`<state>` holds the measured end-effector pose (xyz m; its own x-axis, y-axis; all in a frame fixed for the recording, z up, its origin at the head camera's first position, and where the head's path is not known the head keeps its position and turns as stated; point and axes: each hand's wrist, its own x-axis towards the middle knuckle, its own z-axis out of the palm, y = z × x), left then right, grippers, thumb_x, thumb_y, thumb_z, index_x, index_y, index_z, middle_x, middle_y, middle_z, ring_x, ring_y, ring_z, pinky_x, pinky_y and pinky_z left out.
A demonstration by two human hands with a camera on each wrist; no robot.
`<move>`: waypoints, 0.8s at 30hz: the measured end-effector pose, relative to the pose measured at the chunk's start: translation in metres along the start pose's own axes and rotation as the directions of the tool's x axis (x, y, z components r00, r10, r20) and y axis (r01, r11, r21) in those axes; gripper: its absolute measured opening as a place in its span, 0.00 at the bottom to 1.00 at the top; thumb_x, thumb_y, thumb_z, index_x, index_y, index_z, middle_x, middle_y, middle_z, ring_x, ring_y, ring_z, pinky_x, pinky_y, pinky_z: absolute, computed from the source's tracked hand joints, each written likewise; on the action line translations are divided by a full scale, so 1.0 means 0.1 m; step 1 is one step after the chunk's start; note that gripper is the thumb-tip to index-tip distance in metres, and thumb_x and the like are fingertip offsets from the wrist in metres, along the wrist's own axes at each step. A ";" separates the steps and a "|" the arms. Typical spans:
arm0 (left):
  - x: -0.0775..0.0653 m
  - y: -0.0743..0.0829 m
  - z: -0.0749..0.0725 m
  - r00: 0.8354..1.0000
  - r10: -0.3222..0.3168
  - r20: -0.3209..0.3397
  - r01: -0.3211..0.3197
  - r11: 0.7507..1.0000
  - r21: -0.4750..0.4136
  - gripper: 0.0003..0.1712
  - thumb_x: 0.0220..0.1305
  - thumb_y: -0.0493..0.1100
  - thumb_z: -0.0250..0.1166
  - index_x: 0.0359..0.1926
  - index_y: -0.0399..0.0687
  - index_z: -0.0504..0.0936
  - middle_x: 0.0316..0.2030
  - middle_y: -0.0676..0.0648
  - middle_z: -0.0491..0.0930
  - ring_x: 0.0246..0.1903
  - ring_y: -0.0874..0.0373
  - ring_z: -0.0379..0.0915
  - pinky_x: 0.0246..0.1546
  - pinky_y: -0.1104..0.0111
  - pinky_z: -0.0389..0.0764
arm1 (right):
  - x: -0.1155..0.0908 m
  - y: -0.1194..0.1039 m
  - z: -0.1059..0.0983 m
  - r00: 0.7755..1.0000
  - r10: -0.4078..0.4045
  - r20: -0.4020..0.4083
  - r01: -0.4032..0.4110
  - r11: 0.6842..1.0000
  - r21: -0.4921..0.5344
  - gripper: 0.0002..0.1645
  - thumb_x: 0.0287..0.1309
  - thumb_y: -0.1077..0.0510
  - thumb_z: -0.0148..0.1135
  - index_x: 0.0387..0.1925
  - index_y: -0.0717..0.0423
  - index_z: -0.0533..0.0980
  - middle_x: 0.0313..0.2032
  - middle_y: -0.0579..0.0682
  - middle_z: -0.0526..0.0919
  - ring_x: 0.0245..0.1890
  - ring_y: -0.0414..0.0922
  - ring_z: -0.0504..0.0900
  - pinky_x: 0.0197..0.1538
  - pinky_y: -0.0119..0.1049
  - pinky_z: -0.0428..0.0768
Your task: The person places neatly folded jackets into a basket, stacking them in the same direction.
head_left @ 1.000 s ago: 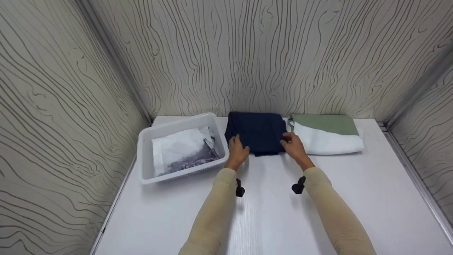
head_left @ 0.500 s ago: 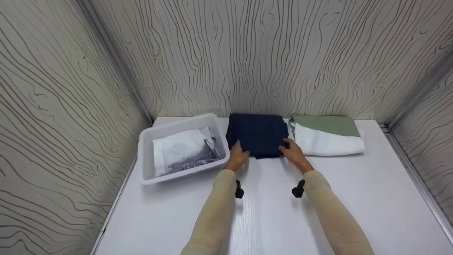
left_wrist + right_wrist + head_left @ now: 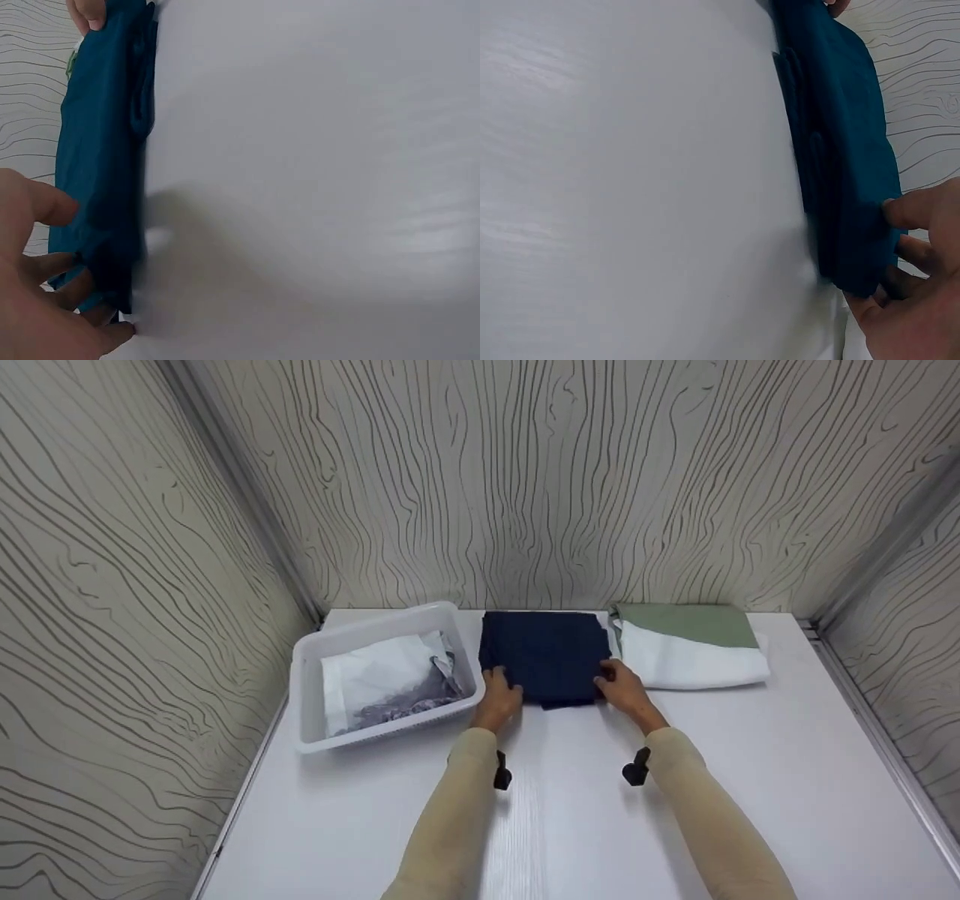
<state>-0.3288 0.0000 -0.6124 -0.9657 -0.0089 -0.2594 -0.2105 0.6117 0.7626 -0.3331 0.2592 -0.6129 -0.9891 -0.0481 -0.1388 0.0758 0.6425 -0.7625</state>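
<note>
A folded navy garment (image 3: 547,656), a flat rectangular bundle, lies at the back of the white table between my two hands. In the wrist views it looks teal, with stacked fold layers along its near side. My left hand (image 3: 500,701) holds its left end, fingers bent around the edge and thumb over the cloth. At the opposite end, my right hand (image 3: 622,688) grips the right edge, its thumb (image 3: 911,210) on the upper face and its other fingers partly hidden behind the cloth. A loose flap shows below the near edge.
Left of the garment stands a white plastic basket (image 3: 300,690) holding a white and purple-grey cloth (image 3: 382,675). To the right lies a folded green and white cloth (image 3: 690,649). A wood-grain patterned wall (image 3: 547,495) rises right behind the table (image 3: 562,810).
The navy garment has come a little toward me, away from the back wall, with both hands on its ends. My left hand has slid slightly nearer. The basket and green-white cloth stay put.
</note>
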 end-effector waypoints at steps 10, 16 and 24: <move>-0.14 -0.12 0.04 0.992 0.098 -0.085 -0.100 0.995 -0.017 0.29 0.79 0.40 0.56 0.76 0.34 0.68 0.80 0.32 0.59 0.76 0.40 0.66 0.75 0.51 0.70 | -0.13 0.09 0.03 1.000 -0.017 0.007 0.018 1.000 -0.009 0.31 0.79 0.59 0.52 0.74 0.73 0.65 0.73 0.76 0.67 0.76 0.70 0.64 0.78 0.64 0.64; -0.23 -0.20 0.07 0.973 0.177 -0.145 -0.175 0.984 0.030 0.27 0.75 0.37 0.61 0.70 0.32 0.75 0.70 0.32 0.73 0.69 0.39 0.74 0.70 0.52 0.76 | -0.25 0.13 0.03 0.999 -0.035 -0.001 0.035 0.999 -0.006 0.31 0.77 0.59 0.55 0.73 0.73 0.67 0.72 0.77 0.68 0.76 0.72 0.64 0.77 0.65 0.64; -0.37 -0.29 0.10 0.947 0.281 -0.158 -0.267 0.958 0.106 0.24 0.73 0.36 0.65 0.65 0.28 0.78 0.59 0.32 0.79 0.61 0.39 0.79 0.64 0.51 0.80 | -0.41 0.15 0.04 1.000 -0.015 -0.003 0.015 1.000 0.007 0.30 0.76 0.59 0.57 0.72 0.73 0.68 0.68 0.76 0.73 0.70 0.69 0.72 0.72 0.63 0.71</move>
<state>-0.2859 -0.0093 -0.6306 -0.9973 0.0381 0.0625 0.0718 0.6723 0.7368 -0.2908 0.2676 -0.6215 -0.9905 -0.0552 -0.1258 0.0622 0.6365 -0.7688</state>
